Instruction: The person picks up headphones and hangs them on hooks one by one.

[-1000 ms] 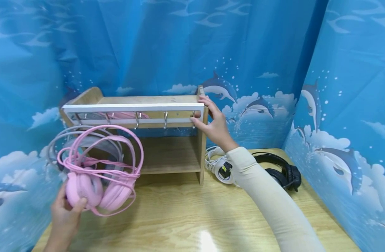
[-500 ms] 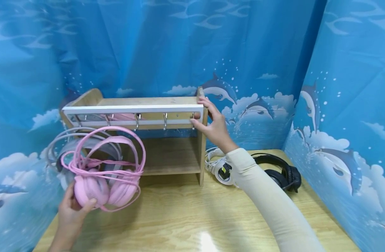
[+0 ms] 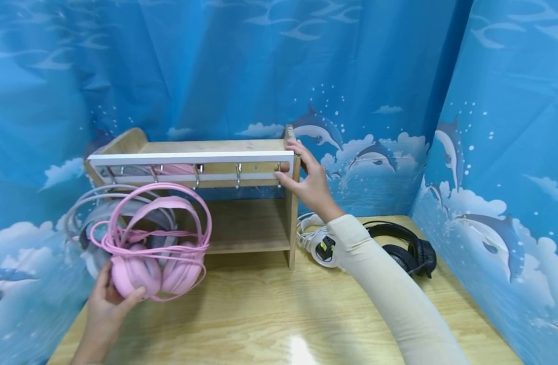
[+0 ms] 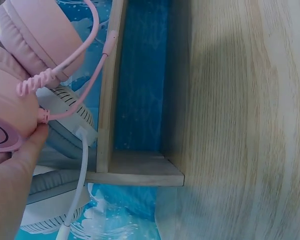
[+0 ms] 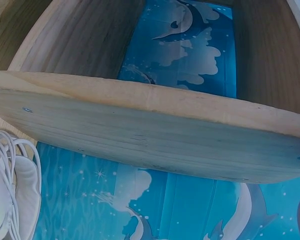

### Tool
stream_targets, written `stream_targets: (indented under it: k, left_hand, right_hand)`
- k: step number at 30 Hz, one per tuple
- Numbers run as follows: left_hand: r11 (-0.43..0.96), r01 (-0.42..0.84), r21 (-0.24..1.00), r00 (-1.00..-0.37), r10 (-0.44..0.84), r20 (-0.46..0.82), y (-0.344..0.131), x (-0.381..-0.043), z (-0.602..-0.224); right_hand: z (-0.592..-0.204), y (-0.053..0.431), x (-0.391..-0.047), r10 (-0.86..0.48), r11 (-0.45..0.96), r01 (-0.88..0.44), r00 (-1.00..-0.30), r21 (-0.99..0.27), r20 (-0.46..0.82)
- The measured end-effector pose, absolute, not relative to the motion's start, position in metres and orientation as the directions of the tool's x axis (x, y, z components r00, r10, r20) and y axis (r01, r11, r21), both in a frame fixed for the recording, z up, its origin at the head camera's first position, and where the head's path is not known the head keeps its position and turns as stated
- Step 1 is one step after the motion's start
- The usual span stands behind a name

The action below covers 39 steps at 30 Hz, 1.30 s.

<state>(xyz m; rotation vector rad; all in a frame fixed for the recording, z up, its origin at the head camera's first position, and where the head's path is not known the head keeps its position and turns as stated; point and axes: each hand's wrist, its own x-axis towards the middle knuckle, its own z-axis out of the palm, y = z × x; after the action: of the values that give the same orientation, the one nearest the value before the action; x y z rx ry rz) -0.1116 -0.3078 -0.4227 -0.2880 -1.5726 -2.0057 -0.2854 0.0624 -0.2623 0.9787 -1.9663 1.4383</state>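
Observation:
My left hand (image 3: 103, 314) grips the pink headphones (image 3: 135, 274) by one ear cup, thumb in front. Their pink cable is looped round them, and the headband reaches up to the hooks at the left. Behind them are grey-and-white headphones (image 3: 91, 258), partly covered; their vented ear cup (image 4: 50, 200) shows below my fingers in the left wrist view. My right hand (image 3: 316, 190) holds the right end of the white hook rail (image 3: 192, 158), thumb on its front and fingers over the top corner of the wooden shelf (image 3: 291, 223).
Several metal hooks (image 3: 238, 175) line the rail. Right of the shelf, white headphones (image 3: 322, 251) with a bundled cable and black headphones (image 3: 418, 253) lie on the wooden table (image 3: 242, 314). A blue dolphin-print curtain (image 3: 352, 66) encloses the back and sides.
My left hand has moved right and slightly up with the pink headphones, closer to the grey-and-white ones. My right hand stays at the rail's end.

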Motion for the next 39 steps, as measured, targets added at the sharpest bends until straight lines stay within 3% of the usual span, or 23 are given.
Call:
stream_targets:
  k: [39]
  left_hand:
    - [-0.199, 0.561, 0.804, -0.827, -0.17, 0.535, -0.32, -0.101, -0.426]
  right_hand:
    - [-0.262, 0.063, -0.284, -0.254, 0.158, -0.806, -0.591, -0.57, 0.765]
